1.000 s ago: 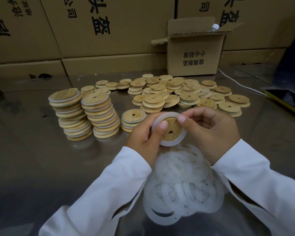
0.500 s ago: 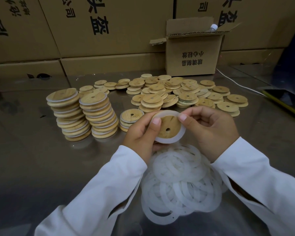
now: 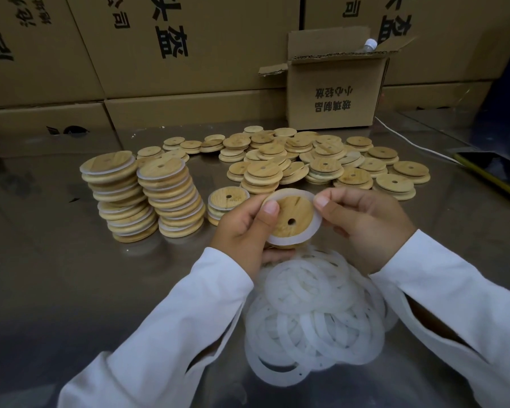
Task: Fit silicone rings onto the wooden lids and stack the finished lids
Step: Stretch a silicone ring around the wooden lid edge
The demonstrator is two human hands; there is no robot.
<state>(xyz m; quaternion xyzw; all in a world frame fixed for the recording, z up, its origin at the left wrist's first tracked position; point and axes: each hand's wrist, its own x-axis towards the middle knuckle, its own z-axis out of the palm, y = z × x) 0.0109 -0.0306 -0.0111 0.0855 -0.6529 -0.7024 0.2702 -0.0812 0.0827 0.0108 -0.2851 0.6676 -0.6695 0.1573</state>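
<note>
- Two hands at frame centre hold one wooden lid [image 3: 292,219] above the table [image 3: 71,290].
- Left hand [image 3: 242,228]: fingers curled under the lid, thumb pressing its left rim.
- Right hand [image 3: 362,228]: thumb and fingers pinch the silicone ring [image 3: 314,229] at the lid's right edge.
- Ring lies round the lid's upper face.
- Loose rings [image 3: 312,313] piled just below; finished stacks [image 3: 147,195] centre left; bare lids [image 3: 321,163] heaped behind.
</note>
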